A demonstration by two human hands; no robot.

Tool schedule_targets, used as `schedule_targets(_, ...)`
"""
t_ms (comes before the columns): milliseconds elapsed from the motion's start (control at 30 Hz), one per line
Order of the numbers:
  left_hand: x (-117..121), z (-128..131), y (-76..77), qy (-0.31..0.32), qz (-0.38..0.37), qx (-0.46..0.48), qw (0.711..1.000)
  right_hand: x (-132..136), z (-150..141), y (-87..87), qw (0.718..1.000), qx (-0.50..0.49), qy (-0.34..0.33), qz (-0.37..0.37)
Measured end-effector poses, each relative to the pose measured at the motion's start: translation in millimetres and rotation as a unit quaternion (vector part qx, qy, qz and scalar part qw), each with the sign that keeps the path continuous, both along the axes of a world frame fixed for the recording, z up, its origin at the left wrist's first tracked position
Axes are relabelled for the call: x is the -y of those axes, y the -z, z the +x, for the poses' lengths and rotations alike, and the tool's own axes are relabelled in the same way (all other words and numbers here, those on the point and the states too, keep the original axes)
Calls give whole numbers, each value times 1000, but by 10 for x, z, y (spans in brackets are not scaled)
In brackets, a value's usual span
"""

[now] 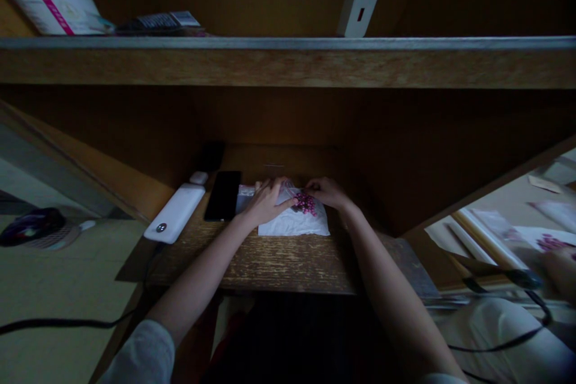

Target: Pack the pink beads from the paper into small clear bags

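Magenta beads (305,204), small and rounded as far as the dim view shows, lie bunched inside a clear plastic bag (288,186), which rests on a white sheet (292,227) on a scuffed brown wooden desk (270,264). The cluster sits between the hands, its long axis running roughly left to right and tilting slightly down toward the right. The left hand (267,201) lies low across the bag with its fingers extended and their tips just beside the cluster. The right hand (326,192) is slightly nearer, its fingers curled narrowly at the bag's far edge just above the beads. Both hands touch the plastic; whether either pinches it, I cannot tell. To the left lie a black smartphone (222,195) and a white power bank (174,213). Overhead runs a wooden shelf (288,63). At the far right, a blurred hand (560,270), apparently another person's, sits near a white sheet with magenta marks (551,243).
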State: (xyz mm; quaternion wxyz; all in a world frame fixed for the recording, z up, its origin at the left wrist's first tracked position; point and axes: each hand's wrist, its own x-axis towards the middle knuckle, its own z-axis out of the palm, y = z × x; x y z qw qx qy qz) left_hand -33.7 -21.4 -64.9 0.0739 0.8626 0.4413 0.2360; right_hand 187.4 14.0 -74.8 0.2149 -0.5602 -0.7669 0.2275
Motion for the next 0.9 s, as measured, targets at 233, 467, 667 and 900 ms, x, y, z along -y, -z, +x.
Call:
schedule_targets(233,10,4,-16,1,-12,6,1000,37,-6,-80,995,-99,-14,-2)
schedule_targets(467,0,0,-1,-2,-1,7,1000,235,-214,-348,961,-268,-69,-16)
schedule_targets(667,8,1,-26,5,-7,7,1000,317,-339,-435,965,-241,-103,-13)
schedule_targets(900,-16,0,2,-21,1,12,1000,389,-354,-474,962,-222,-149,-47)
